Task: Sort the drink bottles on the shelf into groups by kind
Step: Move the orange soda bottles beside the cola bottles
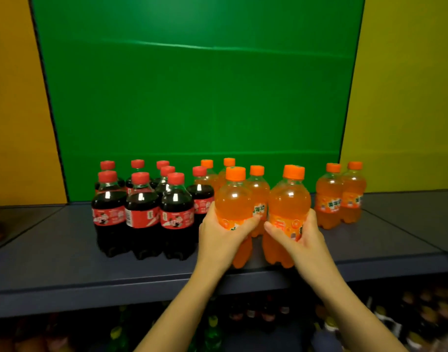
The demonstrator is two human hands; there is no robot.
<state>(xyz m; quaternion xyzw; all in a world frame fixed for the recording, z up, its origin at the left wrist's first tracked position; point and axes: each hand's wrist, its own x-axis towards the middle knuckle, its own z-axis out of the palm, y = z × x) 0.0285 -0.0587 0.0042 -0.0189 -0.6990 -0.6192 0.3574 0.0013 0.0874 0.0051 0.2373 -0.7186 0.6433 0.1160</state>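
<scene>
Several dark cola bottles (142,212) with red caps stand grouped at the left of the grey shelf (65,262). One more cola bottle (201,196) stands at the group's right edge, beside the orange ones. My left hand (217,235) grips an orange soda bottle (234,199) near the shelf's front. My right hand (300,235) grips a second orange soda bottle (290,201) right beside it. Three orange bottles (258,189) stand behind them. Two orange bottles (339,196) stand apart at the right.
A green panel (197,85) backs the shelf, with yellow walls on either side. Below the shelf's front edge, a lower shelf (268,316) holds several dim bottles. Bare shelf surface lies in front of the colas and to the far right.
</scene>
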